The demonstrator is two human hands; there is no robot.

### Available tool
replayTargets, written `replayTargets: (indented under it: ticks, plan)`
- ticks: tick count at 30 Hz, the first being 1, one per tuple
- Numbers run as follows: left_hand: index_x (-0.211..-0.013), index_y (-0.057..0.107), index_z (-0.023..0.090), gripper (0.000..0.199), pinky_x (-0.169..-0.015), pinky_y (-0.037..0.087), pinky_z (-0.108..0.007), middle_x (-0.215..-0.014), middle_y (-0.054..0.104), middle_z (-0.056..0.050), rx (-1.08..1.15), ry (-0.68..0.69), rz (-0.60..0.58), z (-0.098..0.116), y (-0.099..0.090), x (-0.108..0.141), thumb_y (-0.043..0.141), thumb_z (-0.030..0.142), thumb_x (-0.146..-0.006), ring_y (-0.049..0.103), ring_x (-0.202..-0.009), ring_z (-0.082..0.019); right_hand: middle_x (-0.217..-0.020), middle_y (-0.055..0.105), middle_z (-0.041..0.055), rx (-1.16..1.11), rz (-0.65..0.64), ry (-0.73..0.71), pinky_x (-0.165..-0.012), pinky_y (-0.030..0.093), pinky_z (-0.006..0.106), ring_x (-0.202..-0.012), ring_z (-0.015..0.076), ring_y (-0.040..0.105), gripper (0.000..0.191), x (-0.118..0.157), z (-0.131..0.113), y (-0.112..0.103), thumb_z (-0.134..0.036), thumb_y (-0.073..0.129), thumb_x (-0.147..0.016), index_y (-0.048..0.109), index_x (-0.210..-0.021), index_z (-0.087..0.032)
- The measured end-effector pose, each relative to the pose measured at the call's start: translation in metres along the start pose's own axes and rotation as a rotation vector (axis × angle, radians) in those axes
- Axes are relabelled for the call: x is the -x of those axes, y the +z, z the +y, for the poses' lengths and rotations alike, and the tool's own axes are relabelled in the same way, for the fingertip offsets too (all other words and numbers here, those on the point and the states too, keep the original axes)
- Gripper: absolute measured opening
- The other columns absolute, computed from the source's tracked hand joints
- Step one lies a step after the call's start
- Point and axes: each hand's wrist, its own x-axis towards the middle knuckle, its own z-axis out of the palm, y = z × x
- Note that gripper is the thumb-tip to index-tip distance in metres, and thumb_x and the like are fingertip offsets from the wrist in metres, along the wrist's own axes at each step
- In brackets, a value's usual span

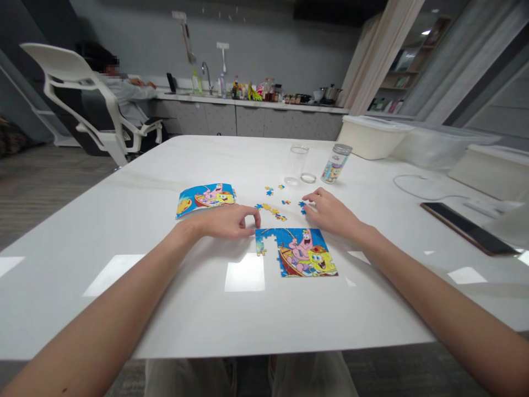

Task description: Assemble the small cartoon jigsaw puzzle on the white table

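A partly assembled jigsaw puzzle [303,251] lies flat on the white table, with a cartoon starfish and sponge in a boat; its lower left part is a gap. My left hand [229,221] rests at the puzzle's upper left corner, index finger and thumb curved apart with nothing visible between them. Beyond the upper right edge, my right hand [330,214] has thumb and index finger apart beside blue puzzle pieces [302,207]; contact is unclear. Several loose yellow pieces [270,210] lie between the hands. A curved picture sheet [202,199] with the same scene lies behind my left hand.
Farther back stand a clear jar [296,164], its lid ring [308,178] and a printed canister [336,164]. A phone [467,227], a white cable [421,193] and storage bins [372,136] are on the right. Another person [128,96] sits at the back counter near a white chair [88,99].
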Motion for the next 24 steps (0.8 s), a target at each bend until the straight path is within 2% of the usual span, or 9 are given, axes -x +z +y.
replayTargets:
  ticks: [4, 8, 18, 24]
  plan:
    - [-0.106, 0.060, 0.022, 0.036, -0.060, 0.038, -0.026, -0.064, 0.063, 0.001, 0.002, -0.016, -0.012, 0.0048, -0.0007, 0.0000, 0.054, 0.048, -0.083, 0.054, -0.057, -0.015, -0.109, 0.060, 0.0158, 0.013, -0.052, -0.022, -0.095, 0.044, 0.039, -0.102, 0.0275, 0.058, 0.033, 0.0001, -0.0039, -0.0020, -0.029, 0.050, -0.090, 0.066, -0.113, -0.011]
    - [-0.107, 0.060, 0.022, 0.048, -0.060, 0.037, -0.026, -0.064, 0.062, 0.001, 0.006, -0.046, -0.023, 0.0072, -0.0008, -0.0012, 0.060, 0.058, -0.075, 0.054, -0.059, -0.015, -0.110, 0.059, 0.0158, 0.014, -0.063, -0.036, -0.095, 0.044, 0.040, -0.102, 0.0275, 0.058, 0.033, 0.0003, -0.0062, -0.0038, -0.028, 0.049, -0.091, 0.065, -0.114, -0.012]
    - [-0.111, 0.059, 0.023, 0.046, -0.061, 0.036, -0.025, -0.063, 0.061, 0.003, 0.008, -0.020, -0.045, 0.0022, -0.0002, -0.0015, 0.060, 0.056, -0.078, 0.054, -0.058, -0.015, -0.110, 0.057, 0.0169, 0.014, -0.061, -0.041, -0.094, 0.044, 0.040, -0.100, 0.0271, 0.057, 0.032, 0.0007, -0.0053, -0.0022, -0.026, 0.050, -0.090, 0.065, -0.114, -0.010]
    - [-0.110, 0.060, 0.023, 0.044, -0.060, 0.036, -0.025, -0.063, 0.063, 0.002, 0.032, -0.029, -0.041, 0.0030, -0.0006, -0.0014, 0.056, 0.055, -0.081, 0.055, -0.057, -0.015, -0.106, 0.059, 0.0145, 0.042, -0.034, -0.073, -0.090, 0.045, 0.039, -0.094, 0.0250, 0.057, 0.031, -0.0001, -0.0029, 0.0000, -0.033, 0.047, -0.093, 0.066, -0.110, -0.014]
